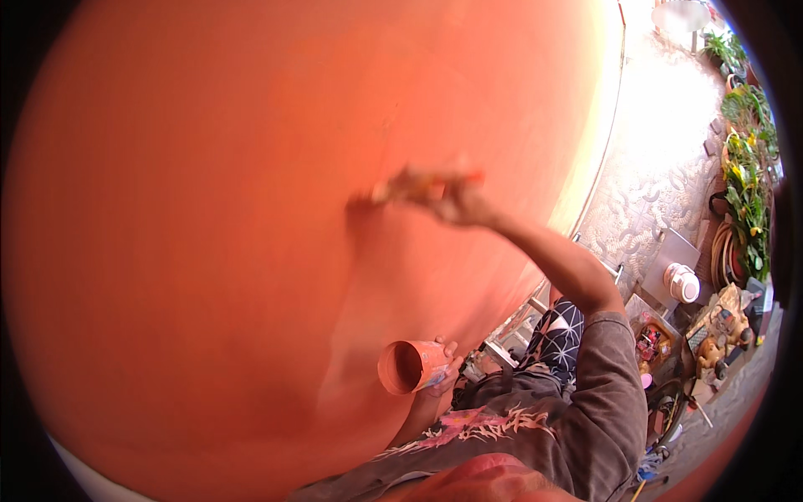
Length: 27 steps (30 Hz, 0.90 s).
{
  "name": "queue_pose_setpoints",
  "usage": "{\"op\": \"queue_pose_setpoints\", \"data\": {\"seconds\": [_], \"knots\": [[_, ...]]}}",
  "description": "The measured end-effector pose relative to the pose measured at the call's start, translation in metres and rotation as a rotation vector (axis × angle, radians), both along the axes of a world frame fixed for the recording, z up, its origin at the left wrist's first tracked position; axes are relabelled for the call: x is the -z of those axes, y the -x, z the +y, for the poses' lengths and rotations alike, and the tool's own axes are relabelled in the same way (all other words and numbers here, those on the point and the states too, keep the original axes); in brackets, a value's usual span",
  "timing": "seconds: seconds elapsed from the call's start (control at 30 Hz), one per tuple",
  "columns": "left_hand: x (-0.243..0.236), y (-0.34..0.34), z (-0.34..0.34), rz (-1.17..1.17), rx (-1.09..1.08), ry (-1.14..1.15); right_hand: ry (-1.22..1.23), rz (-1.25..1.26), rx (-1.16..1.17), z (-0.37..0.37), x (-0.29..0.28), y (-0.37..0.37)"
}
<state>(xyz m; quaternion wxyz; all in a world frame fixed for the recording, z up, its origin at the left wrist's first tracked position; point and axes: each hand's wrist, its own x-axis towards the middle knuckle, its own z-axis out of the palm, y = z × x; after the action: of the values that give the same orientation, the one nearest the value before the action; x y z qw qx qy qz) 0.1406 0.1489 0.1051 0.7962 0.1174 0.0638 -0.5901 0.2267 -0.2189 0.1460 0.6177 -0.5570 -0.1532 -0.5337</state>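
A large orange-red wall (209, 209) fills most of the view. My right hand (439, 198) grips a paintbrush (368, 199), slightly blurred, its bristles at the wall and the handle end sticking out past my fingers. Lower down, my left hand (450, 368) is wrapped round a paint cup (428, 365) coated in orange-red. The cup is tilted so that its mouth faces left, and its inside looks dark; how much paint is in it cannot be made out.
A ladder (510, 335) stands by my legs. To the right, a white round container (682, 283) sits on a flat board, near a tray of small items (652, 343). Potted plants (744, 184) and a coiled hose (723, 255) line the paved ground (623, 192).
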Motion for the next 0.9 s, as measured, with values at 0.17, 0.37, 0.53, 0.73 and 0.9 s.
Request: {"op": "queue_pose_setpoints", "data": {"seconds": [0.17, 0.37, 0.53, 0.73, 0.9], "knots": [[-0.002, 0.007, -0.003, -0.031, -0.006, 0.07, -0.354, 0.049, 0.477, -0.162, -0.003, -0.019], [0.0, 0.011, 0.017, -0.016, -0.037, 0.047, -0.069, 0.114, 0.972, -0.125, -0.027, -0.012], [0.018, 0.003, 0.017, 0.026, -0.066, 0.037, 0.141, 0.013, 0.152, 0.02, -0.023, 0.028], [0.009, -0.001, 0.008, 0.039, 0.03, 0.044, -0.25, 0.112, -0.34, -0.04, -0.03, -0.005], [0.009, 0.012, 0.026, 0.005, 0.027, 0.036, -0.44, 0.096, 0.24, -0.196, -0.034, -0.015]]}}
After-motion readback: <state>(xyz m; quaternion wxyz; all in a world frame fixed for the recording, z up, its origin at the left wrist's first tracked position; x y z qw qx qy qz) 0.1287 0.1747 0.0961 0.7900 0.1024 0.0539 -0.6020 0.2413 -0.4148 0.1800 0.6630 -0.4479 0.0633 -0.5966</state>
